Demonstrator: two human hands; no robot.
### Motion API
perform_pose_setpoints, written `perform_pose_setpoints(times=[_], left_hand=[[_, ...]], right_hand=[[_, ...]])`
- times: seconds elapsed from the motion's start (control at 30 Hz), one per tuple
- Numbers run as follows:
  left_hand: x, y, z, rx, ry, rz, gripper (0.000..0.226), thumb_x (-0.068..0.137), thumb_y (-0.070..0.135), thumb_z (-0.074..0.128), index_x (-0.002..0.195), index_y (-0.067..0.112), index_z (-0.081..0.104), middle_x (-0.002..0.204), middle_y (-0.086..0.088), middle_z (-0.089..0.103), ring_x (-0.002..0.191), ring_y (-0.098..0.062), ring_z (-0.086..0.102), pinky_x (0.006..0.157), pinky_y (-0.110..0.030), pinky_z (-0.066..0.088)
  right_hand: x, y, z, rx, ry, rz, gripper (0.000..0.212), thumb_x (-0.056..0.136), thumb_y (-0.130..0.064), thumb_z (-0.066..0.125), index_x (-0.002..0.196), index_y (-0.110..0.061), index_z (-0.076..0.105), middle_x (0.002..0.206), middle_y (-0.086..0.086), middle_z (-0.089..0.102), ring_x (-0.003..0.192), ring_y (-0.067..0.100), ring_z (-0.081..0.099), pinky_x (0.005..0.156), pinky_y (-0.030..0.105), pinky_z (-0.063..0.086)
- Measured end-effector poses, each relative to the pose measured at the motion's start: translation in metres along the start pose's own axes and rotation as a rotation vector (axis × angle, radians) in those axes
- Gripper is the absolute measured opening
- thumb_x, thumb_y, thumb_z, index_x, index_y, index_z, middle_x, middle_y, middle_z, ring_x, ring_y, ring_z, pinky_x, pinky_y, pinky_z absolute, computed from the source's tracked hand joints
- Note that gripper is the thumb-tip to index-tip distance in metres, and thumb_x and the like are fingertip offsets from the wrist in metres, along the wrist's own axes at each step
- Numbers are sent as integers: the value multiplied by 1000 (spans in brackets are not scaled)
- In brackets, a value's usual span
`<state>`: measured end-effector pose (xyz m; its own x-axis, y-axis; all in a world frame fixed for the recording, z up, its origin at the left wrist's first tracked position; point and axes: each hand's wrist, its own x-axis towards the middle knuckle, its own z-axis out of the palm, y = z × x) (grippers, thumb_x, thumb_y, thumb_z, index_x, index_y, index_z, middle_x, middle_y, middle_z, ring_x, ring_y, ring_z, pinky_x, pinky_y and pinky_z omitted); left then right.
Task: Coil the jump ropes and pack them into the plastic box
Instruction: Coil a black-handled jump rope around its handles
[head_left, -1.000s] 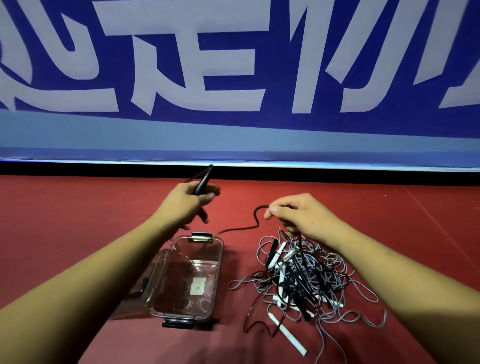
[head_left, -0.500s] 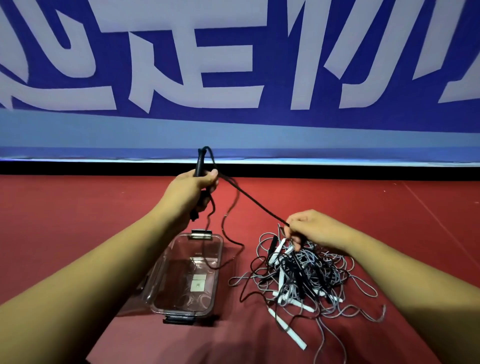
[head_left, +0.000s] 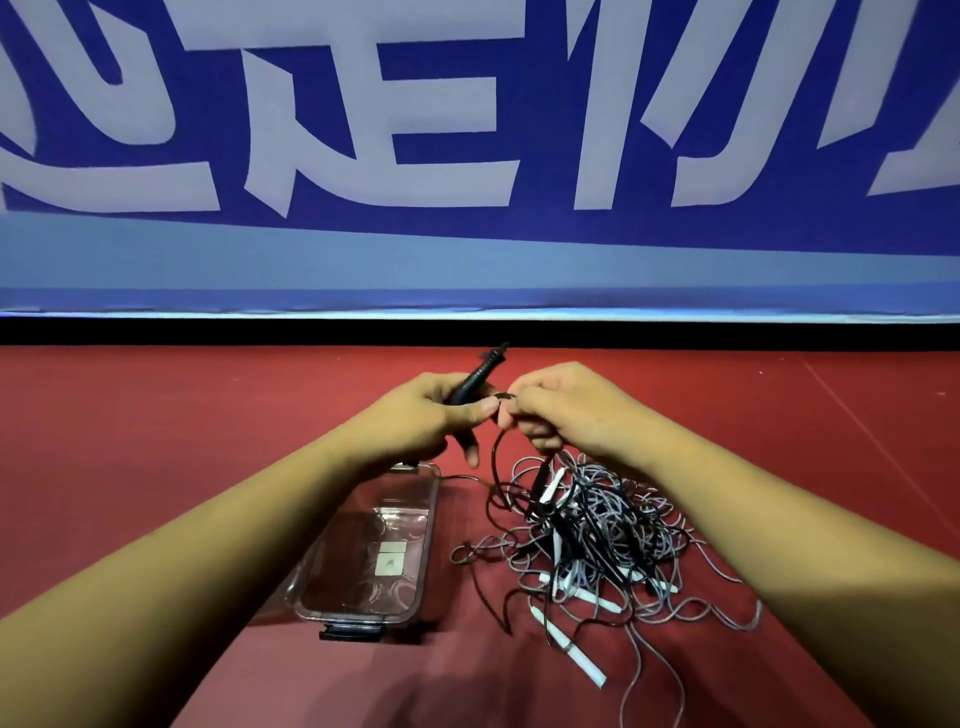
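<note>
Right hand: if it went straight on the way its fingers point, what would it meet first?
Probably the left hand, gripping a slim black jump-rope handle; the right hand, pinching its black cord, almost touches it; depth unclear.

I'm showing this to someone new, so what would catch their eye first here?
The two hands meet mid-frame: the left hand grips a black handle, the right hand pinches its black cord. Below them a tangled pile of jump ropes lies on the red floor, the clear plastic box open to its left. A blue banner with white characters fills the top.
</note>
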<state>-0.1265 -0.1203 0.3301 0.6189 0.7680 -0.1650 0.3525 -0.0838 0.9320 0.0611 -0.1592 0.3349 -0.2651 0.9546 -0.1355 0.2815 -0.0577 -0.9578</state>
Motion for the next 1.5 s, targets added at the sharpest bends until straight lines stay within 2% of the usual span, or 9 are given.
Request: perform_pose_setpoints(times=[0.33, 0.57, 0.67, 0.9, 1.13, 1.23, 1.33, 1.43, 1.5], left_hand=[[11, 1, -15, -382, 429, -5, 24, 96, 12, 56, 74, 16, 50, 65, 2, 51, 47, -11, 32, 42, -21, 19], [7, -8, -21, -157, 486, -197, 14, 96, 18, 60, 84, 12, 65, 73, -7, 60, 45, -13, 41, 41, -19, 22], [1, -5, -17, 194, 500, -131, 12, 94, 8, 61, 98, 16, 68, 59, 4, 60, 32, -3, 43, 38, -16, 32], [4, -7, 17, 44, -4, -88, 14, 97, 27, 59, 96, 15, 67, 60, -4, 61, 40, -8, 41, 42, -17, 27], [12, 10, -22, -365, 425, -99, 27, 99, 21, 54, 73, 15, 48, 46, 8, 36, 35, -4, 30, 34, -14, 18], [4, -9, -54, -135, 595, -163, 28, 98, 29, 58, 73, 15, 54, 49, 1, 46, 40, -13, 35, 44, -18, 19], [-2, -30, -60, 260, 457, -319, 23, 97, 25, 60, 86, 6, 66, 64, -9, 63, 41, -15, 52, 40, -20, 30], [1, -36, -54, 607, 438, -308, 20, 95, 24, 62, 103, 8, 70, 81, -12, 68, 57, -16, 57, 52, -27, 42], [2, -25, -43, 519, 474, -192, 18, 96, 25, 61, 105, 13, 70, 88, -9, 68, 66, -17, 58, 53, -28, 48]], right_hand=[[-5, 40, -29, -162, -43, 21, 25, 101, -23, 49, 89, -6, 62, 66, 3, 55, 63, 11, 59, 61, 15, 43], [-6, 45, -21, -322, -6, 109, 60, 81, -71, 41, 70, -15, 61, 54, 0, 52, 51, 15, 51, 56, 24, 40], [-9, 47, -14, -372, -20, 94, 55, 82, -67, 55, 51, -22, 52, 49, -3, 51, 44, 13, 43, 54, 26, 36], [-8, 26, -10, -355, 18, -70, 49, 85, -61, 59, 60, -19, 63, 52, -1, 52, 45, 11, 45, 46, 20, 33], [-12, 53, -45, -482, -27, 31, 36, 92, -41, 63, 66, -15, 62, 53, -5, 56, 47, 8, 49, 50, 19, 38], [-20, 81, -65, -410, -30, 206, 34, 96, -33, 58, 71, -10, 59, 56, 0, 57, 56, 17, 62, 51, 22, 43], [-19, 82, -68, -339, 75, 164, 33, 99, -30, 53, 75, -8, 61, 54, -1, 55, 58, 19, 66, 54, 20, 42], [-9, 65, -50, -291, 69, 86, 34, 99, -31, 52, 75, -11, 63, 48, -8, 49, 47, 15, 57, 53, 23, 41], [-3, 51, -35, -283, 42, 41, 34, 99, -33, 53, 72, -15, 65, 51, -9, 48, 43, 9, 45, 50, 23, 38]])
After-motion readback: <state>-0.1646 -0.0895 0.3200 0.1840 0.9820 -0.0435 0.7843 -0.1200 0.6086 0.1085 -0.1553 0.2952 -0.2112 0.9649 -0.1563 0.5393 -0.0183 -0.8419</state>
